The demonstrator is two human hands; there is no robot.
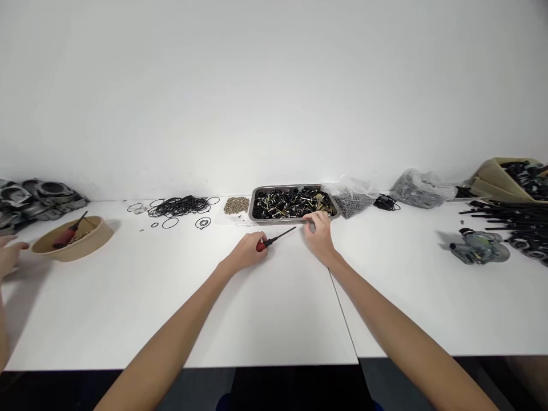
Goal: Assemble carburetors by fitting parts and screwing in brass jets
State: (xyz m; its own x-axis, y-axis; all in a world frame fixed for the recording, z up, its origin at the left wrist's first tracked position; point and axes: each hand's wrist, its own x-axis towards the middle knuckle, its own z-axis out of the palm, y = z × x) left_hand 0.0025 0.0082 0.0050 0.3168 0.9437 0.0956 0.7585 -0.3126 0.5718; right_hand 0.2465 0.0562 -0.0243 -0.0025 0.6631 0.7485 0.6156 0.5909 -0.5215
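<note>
Hands meet near the middle of a white tabletop [265, 308], just in front of a metal tray [253, 201] heaped with small black and brass-coloured parts. The left hand [247, 251] rests on the tabletop with its grip closed around the red handle of a screwdriver [274, 239], whose dark shaft points right and slightly away, toward the tray's near edge. The right hand [319, 235] sits at the near right corner of the tray, fingers curled in a narrow grip; something small and dark shows at the fingertips, but it is too small to tell what it is or whether it is truly held. Just left of the tray lies a small pile of brass-coloured bits [237, 205], and further left a loose tangle of black rubber rings [180, 206], with a few single rings scattered beside it. At the far left stands a tan bowl [99, 237] with a second red-handled screwdriver [68, 232] leaning in it, and behind it a cluster of grey metal castings [34, 200]. Another person's hand [9, 257] shows at the left edge, near that bowl. Right of the tray are a clear bag of dark pieces [353, 200], a small black coil [386, 202] and a second bag [417, 188]. Well to the right lie a grey machine part [479, 246], a spread of black rods [509, 220] and a tan box [496, 174] holding black parts.
</note>
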